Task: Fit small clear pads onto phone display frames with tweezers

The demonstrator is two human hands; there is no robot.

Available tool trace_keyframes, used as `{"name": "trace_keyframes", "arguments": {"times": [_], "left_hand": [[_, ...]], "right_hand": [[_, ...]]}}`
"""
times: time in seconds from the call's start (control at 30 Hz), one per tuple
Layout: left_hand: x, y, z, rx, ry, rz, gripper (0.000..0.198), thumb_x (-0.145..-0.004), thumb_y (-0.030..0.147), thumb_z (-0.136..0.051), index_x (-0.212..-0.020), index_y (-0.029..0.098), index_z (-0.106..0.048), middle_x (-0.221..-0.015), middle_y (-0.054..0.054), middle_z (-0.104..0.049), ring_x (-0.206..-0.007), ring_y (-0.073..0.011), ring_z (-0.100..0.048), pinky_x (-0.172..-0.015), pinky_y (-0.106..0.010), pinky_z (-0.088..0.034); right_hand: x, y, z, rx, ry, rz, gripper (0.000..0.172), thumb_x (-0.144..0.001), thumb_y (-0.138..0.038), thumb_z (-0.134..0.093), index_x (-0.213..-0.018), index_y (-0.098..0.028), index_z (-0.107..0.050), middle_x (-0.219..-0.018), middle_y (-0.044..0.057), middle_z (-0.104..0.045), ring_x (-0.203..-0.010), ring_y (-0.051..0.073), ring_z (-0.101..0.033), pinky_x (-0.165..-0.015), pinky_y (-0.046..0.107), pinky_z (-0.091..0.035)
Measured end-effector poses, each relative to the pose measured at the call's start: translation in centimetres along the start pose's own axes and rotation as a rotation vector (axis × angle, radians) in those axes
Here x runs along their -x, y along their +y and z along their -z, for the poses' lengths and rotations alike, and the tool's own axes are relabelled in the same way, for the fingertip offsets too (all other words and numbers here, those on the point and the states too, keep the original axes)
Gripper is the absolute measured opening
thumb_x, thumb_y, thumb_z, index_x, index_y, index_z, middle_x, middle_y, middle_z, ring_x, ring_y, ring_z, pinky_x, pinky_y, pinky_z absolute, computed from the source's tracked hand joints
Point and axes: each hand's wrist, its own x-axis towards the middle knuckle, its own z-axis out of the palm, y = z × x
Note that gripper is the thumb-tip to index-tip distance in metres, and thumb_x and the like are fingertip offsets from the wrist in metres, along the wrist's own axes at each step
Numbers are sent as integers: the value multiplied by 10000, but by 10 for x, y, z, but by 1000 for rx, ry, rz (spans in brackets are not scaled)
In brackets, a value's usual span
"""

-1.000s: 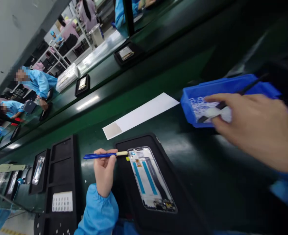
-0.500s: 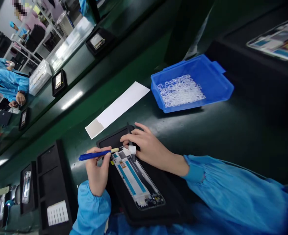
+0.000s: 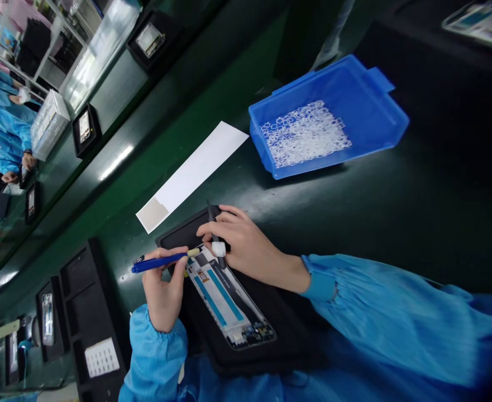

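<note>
An opened phone (image 3: 224,298), its inner parts and two blue strips showing, lies in a black tray (image 3: 287,340). My left hand (image 3: 164,290) is closed around a blue pen-like tool (image 3: 157,263), whose cream tip is over the phone's upper end. Across from it, my right hand (image 3: 246,245) pinches slim black tweezers (image 3: 211,215) with a white wrapping (image 3: 218,249) on them. The tweezers' lower end is at the phone's upper right edge. My right fingers partly hide the tool and that end of the phone.
Beyond the hands are a white paper strip (image 3: 195,170) and a blue bin (image 3: 371,123) of small white rings. At left stands a black compartment tray (image 3: 80,304) holding a white label sheet (image 3: 102,357). Co-workers' blue sleeves (image 3: 3,123) show across the bench.
The camera view has shifted slightly, so the phone and hands appear a little further left and higher. Both hands keep their tools at the phone's upper end.
</note>
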Motion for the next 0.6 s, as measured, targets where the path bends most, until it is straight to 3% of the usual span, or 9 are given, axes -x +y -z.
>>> {"name": "trace_keyframes", "arguments": {"times": [0.6], "left_hand": [[-2, 6, -2, -89, 4, -28, 207, -845, 309, -697, -956, 201, -558, -962, -80, -722, -951, -237, -704, -845, -393, -574]], "right_hand": [[1, -1, 1, 17, -15, -11, 444, -693, 73, -414, -1015, -197, -556, -761, -2, -607, -796, 201, -569, -1067, 509, -349]]}}
